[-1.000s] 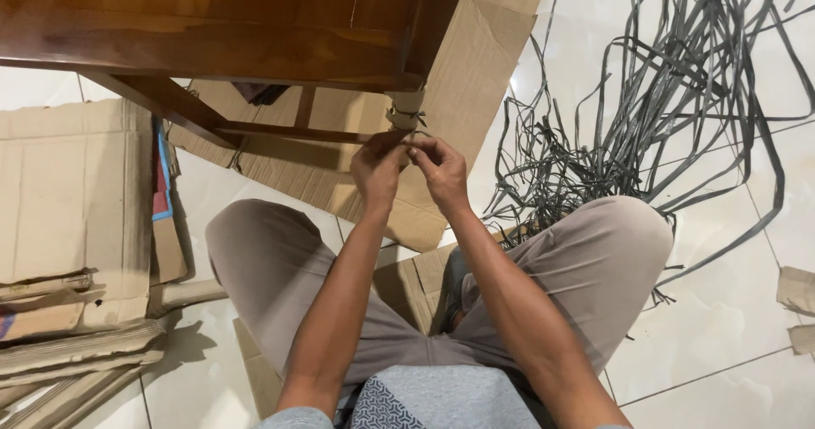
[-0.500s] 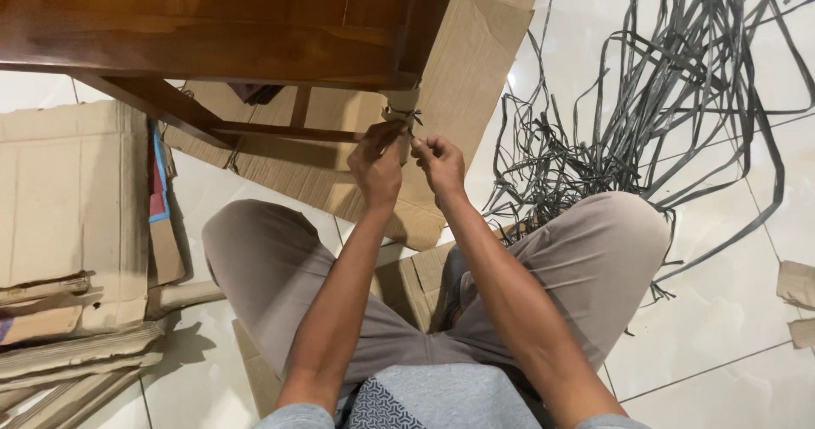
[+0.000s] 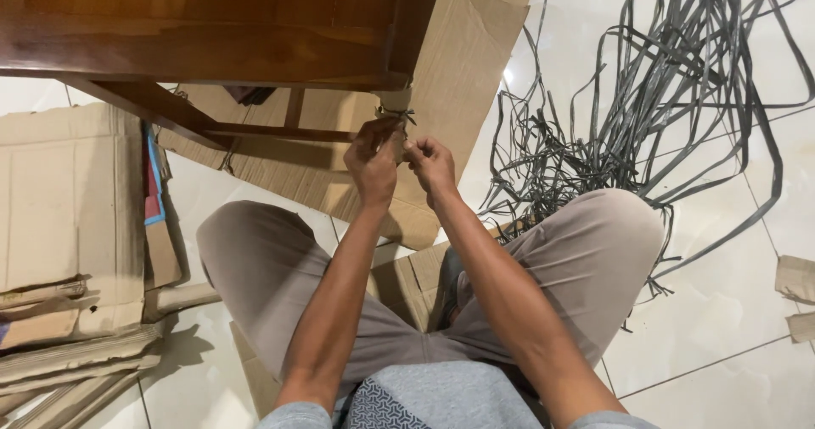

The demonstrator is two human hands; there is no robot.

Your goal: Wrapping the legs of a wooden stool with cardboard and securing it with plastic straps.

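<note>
Both the left hand [image 3: 371, 162] and right hand [image 3: 430, 164] pinch the grey strap [image 3: 396, 113] around the cardboard-wrapped table leg [image 3: 391, 106]; pull evenly, keeping it snug.

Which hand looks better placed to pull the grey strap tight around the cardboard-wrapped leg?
Probably the right hand: its fingertips pinch beside the grey strap knot on the cardboard-wrapped leg, with open floor to its side. The left hand sits against the wrap, steadying it.

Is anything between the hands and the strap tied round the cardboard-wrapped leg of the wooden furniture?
Nothing visible. The left hand and right hand are already at the thin grey strap tied round the cardboard-wrapped wooden leg, their fingertips pinching close together just below the knot.
</note>
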